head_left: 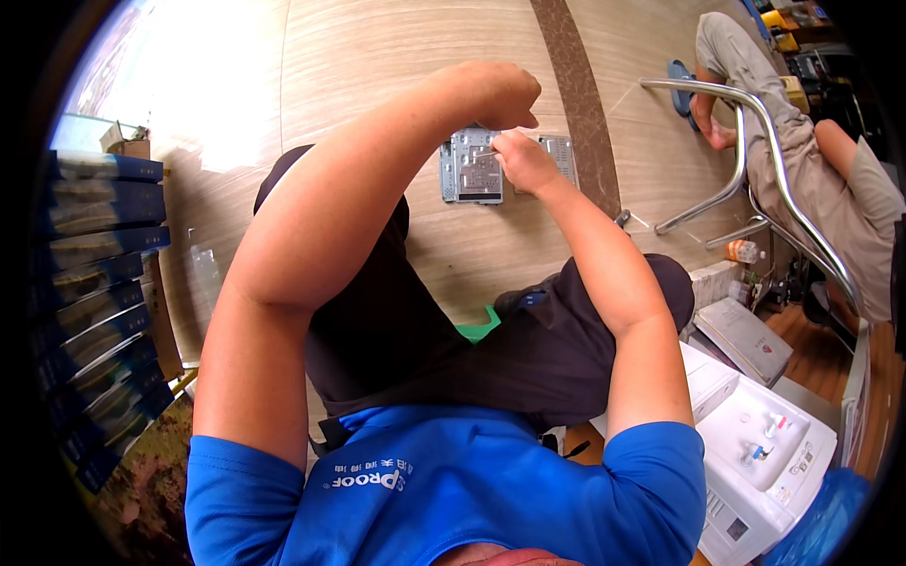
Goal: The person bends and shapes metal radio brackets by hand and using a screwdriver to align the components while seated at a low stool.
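Beyond my knees, a flat grey metal panel (pixel 478 193) with many small holes and cut-outs lies on the floor. A second grey perforated piece (pixel 561 151) shows to its right, partly behind my right hand. My right hand (pixel 526 162) is closed, its fingers pinching a thin metal rod (pixel 482 154) that reaches over the panel. My left hand (pixel 511 92) is bent downward just beyond the panel's far edge, with curled fingers. Whatever it may hold is hidden.
Stacked blue boxes (pixel 113 212) stand at the left. On the right are a chrome tubular frame (pixel 769 132), another person's legs (pixel 769 104), a white water dispenser (pixel 746 453) and a bottle (pixel 744 251). Something green (pixel 481 326) lies between my legs.
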### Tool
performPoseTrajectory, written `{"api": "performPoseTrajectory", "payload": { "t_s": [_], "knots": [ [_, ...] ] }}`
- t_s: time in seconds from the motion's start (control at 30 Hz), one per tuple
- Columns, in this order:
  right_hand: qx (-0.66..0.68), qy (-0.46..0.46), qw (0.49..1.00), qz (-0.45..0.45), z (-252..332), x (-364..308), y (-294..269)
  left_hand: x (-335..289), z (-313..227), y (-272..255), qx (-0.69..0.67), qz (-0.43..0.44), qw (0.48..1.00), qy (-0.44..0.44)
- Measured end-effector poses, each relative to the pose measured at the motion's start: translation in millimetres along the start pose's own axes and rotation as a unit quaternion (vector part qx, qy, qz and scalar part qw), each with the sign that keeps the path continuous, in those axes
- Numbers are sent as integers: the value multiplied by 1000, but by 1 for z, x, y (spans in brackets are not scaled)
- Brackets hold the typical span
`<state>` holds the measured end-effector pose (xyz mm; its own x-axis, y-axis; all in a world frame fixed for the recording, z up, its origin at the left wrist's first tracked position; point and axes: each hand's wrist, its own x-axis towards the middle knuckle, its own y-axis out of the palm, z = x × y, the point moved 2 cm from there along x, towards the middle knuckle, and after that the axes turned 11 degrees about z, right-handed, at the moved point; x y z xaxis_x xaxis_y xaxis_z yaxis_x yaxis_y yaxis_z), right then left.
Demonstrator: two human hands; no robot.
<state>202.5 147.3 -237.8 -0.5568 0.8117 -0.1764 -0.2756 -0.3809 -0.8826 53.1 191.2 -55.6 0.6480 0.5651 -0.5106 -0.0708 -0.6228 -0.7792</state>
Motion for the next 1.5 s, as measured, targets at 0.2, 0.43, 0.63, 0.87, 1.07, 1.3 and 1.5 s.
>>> {"api": "performPoseTrajectory", "payload": {
  "t_s": [0.2,0.43,0.63,0.87,1.07,1.3,1.5],
  "knots": [
    [-10,3,1000,11,4,-2,-1,-2,-4,0,3,-5,1000,0],
    [-25,16,999,29,5,-2,0,-3,-4,-1,2,-9,1000,0],
    [-50,38,997,53,11,-2,0,-2,-2,1,0,-18,1000,7],
    [-41,52,996,53,11,-3,-1,-2,-3,-2,0,14,1000,-5],
    [-57,62,995,62,17,-2,-2,-1,-2,0,5,-4,1000,7],
    [-93,118,984,93,35,-1,-8,-2,-2,2,7,-24,1000,10],
    [-95,130,982,103,14,-2,0,-1,-9,-1,13,12,1000,-2]
  ]
}}
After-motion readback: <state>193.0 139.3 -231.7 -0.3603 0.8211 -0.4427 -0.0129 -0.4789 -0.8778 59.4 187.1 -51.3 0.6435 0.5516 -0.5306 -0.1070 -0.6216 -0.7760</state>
